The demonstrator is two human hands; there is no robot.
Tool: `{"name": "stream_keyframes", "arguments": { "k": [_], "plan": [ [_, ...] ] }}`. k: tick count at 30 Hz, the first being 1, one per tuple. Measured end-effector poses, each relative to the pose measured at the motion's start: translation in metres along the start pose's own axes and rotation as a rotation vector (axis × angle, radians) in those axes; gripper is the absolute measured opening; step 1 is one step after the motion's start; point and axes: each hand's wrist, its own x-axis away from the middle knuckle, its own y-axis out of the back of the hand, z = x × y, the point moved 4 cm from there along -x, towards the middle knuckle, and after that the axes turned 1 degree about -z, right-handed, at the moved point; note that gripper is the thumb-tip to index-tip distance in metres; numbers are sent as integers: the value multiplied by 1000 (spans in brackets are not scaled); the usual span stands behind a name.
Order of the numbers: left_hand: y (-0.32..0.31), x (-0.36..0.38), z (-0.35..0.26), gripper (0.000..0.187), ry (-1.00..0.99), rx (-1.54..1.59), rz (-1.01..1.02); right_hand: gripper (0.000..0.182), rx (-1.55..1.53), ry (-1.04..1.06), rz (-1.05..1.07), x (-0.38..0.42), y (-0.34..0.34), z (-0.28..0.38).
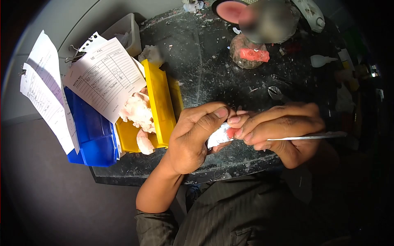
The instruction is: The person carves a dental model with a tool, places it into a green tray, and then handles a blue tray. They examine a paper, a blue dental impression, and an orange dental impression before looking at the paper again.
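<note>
My left hand [189, 141] is closed around a white, plaster-like piece [218, 136], its thumb lying along the top. Against the right end of that piece sits a small bit of red, wax-like material [232, 132]. My right hand [287, 125] has its fingertips pressed on the red material, meeting my left fingers there. A thin, pale metal tool [312, 136] with a flat end is also held in my right hand and points out to the right. Its other end is hidden by the fingers.
At left stand a yellow bin [164, 108] with pink plaster pieces [139, 112], a blue bin [93, 143] and clipped paper slips [107, 78]. A round holder [242, 55] bearing a red block [253, 55] sits at the back of the dark, speckled table [197, 78], near a white bulb [322, 61].
</note>
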Motion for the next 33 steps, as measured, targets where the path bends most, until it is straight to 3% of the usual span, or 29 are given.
{"name": "stream_keyframes", "arguments": {
  "k": [9,11,17,21,23,29,33],
  "plan": [
    [4,1,3,34,231,165,-34,7,69,-77,-46,-1,-2,3],
    [4,1,8,33,288,315,35,8,37,-71,-41,-1,-1,2],
    [1,0,2,39,316,291,24,8,-42,-67,-34,-2,6,0],
    [4,-5,5,53,184,254,10,11,-86,-122,-119,-2,16,-1],
    [3,-5,7,48,157,435,-71,20,-172,-68,-223,3,16,-10],
    [3,-6,4,35,119,167,-132,7,-67,3,-298,5,19,-9],
    [9,-7,11,29,143,164,-207,6,-21,4,-325,4,17,-8]
  ]
}}
